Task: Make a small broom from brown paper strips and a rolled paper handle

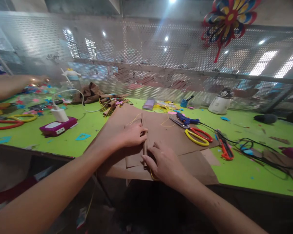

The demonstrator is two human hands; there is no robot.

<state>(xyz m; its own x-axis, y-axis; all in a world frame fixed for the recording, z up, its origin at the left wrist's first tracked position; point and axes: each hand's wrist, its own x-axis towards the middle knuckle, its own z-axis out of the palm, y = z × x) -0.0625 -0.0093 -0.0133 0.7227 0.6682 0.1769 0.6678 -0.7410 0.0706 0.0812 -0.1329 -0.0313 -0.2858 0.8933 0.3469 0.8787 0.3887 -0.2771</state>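
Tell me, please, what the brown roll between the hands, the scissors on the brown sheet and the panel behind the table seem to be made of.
Roll: probably paper or thin card, judging by its matt brown, rolled-up form.
Scissors: the grey blades look like metal; the smooth, brightly coloured handles, probably plastic.
Panel: likely metal, given its grey sheen and regular small holes.

Bare left forearm (78, 175) and bare right forearm (207, 201) angle inward from the lower corners. Bare left hand (134, 134) farther forward, back up, fingers curled in, wrist nearly straight. Bare right hand (168, 162) nearer the body, thumb extended leftward, fingers bent. Hands close, not touching each other.
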